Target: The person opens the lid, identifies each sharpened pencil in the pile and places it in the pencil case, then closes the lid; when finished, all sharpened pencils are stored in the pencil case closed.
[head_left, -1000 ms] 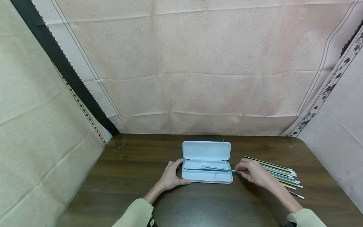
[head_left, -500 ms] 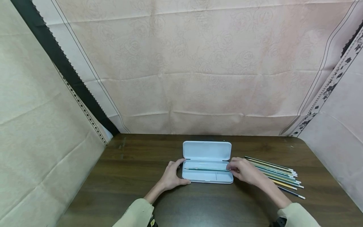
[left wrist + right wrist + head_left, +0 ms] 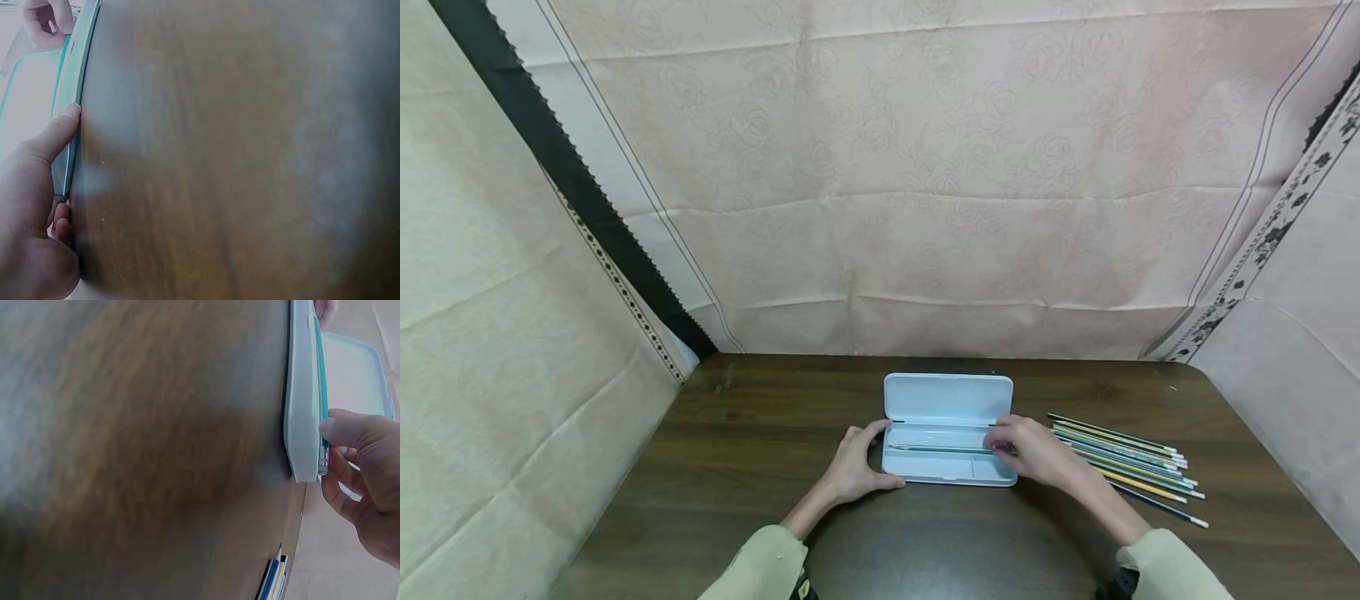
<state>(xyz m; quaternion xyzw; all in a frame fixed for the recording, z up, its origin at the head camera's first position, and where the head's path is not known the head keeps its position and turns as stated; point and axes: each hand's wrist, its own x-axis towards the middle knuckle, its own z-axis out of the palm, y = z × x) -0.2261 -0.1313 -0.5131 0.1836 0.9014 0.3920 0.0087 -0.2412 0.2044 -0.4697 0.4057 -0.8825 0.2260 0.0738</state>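
Dark wooden table [image 3: 940, 542], pale floral cloth [image 3: 962, 175], black band [image 3: 576, 177]

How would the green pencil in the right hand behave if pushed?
The green pencil looks stiff, running straight from the right hand. Its slim body suggests it is light. Loose, it might roll, though the case has raised sides.

- Dark brown, wood-grained bench [image 3: 940, 542].
- Near its middle, an open, pale blue, rectangular hinged case [image 3: 940, 469].
- To the right, loosely fanned slim multicoloured pencils [image 3: 1138, 465] with white ends.
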